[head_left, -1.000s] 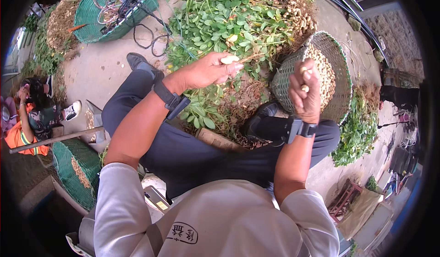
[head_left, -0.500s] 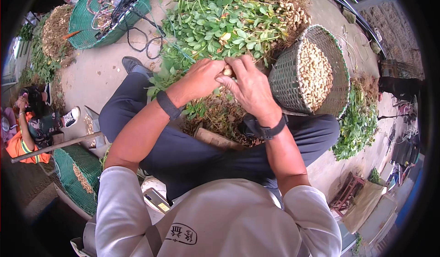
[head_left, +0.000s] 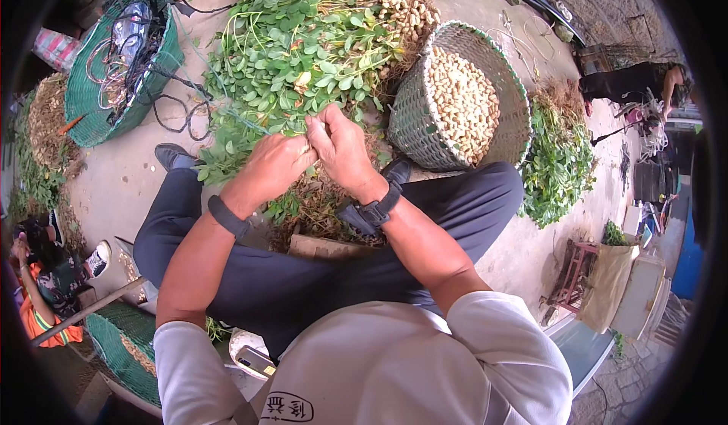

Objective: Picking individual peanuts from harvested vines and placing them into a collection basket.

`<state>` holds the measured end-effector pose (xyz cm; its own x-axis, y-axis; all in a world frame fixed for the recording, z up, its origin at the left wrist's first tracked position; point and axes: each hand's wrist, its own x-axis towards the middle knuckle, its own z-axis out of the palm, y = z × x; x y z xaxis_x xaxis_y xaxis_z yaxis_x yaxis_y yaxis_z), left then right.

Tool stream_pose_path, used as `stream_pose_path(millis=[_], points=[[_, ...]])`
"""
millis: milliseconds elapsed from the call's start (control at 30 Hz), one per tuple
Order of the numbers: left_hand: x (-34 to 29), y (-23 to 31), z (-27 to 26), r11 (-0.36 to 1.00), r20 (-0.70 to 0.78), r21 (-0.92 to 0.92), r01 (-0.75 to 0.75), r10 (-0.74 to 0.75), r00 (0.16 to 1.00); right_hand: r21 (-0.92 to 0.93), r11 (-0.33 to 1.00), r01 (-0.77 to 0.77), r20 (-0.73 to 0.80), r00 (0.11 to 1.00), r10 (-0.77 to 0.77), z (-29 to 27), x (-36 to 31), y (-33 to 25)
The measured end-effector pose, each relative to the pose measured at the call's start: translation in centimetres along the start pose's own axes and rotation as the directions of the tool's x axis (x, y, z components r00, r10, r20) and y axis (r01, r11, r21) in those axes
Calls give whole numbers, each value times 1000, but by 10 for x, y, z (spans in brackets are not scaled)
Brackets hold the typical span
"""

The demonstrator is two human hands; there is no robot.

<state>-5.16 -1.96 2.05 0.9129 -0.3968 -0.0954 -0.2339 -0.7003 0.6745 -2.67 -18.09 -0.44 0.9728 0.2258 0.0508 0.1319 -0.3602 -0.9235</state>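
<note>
My left hand (head_left: 277, 166) and my right hand (head_left: 343, 152) meet in front of me, above my crossed legs. Both have their fingers curled and pressed together, knuckle against knuckle. Whatever lies between them is hidden by the fingers. Just beyond them spreads a heap of green peanut plants (head_left: 303, 69), with unpicked peanuts (head_left: 409, 8) on their roots at the far right end. To the right of my right hand a woven basket (head_left: 413, 114) leans toward me, holding many loose peanuts (head_left: 464, 106).
A green basket (head_left: 163, 76) with cords and a plastic bag stands far left. More peanut plants (head_left: 557, 159) lie right of the peanut basket. A wooden block (head_left: 326, 247) sits by my legs. Another person (head_left: 45, 311) in orange is at the left; a pole (head_left: 91, 311) crosses there.
The whole view has shifted, so the baskets and plants appear farther left. My hands have closed tighter together; the pale, pod-like thing seen between them before is now hidden.
</note>
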Motion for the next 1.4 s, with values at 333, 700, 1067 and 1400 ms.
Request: stream_pose_path(millis=[333, 700, 1067, 1400], points=[[-3, -8, 25, 903, 108, 362, -234, 209, 972, -136, 990, -46, 269, 960, 81, -6, 4, 31], [21, -11, 14, 967, -8, -251, -45, 45, 999, -68, 996, 50, 220, 975, -34, -50, 9, 7], [13, -35, -25, 295, -60, -952, 77, -427, 902, -599, 800, -45, -395, 885, -246, -157, 32, 28], [20, -38, -25, -90, 28, -996, 1, -294, 955, -255, 933, 254, 271, 945, -183, -51, -3, 18]])
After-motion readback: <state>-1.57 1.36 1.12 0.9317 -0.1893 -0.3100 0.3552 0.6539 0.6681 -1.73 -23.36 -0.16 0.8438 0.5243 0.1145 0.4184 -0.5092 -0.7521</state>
